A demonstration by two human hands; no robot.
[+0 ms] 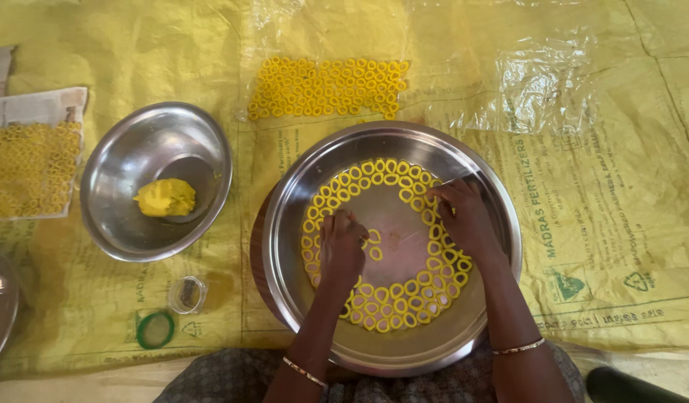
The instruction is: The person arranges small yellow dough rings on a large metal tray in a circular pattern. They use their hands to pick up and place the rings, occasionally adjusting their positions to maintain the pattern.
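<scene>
Small yellow dough rings lie in a double arc inside the big round steel tray, with a gap at centre. Left hand pinches 1 ring at the inner-left edge; right hand curls fingertips on the upper-right rings. The steel bowl with the dough lump sits further left.

Floor covering: yellow woven plastic sacking, creased, with seams and printed markings, spread across almost the whole view. A clear plastic sheet, crumpled, lies over it at upper right. Bare pale floor shows along the bottom edge. Lighting is even and soft, with weak shadows. No walls or windows in view.
</scene>
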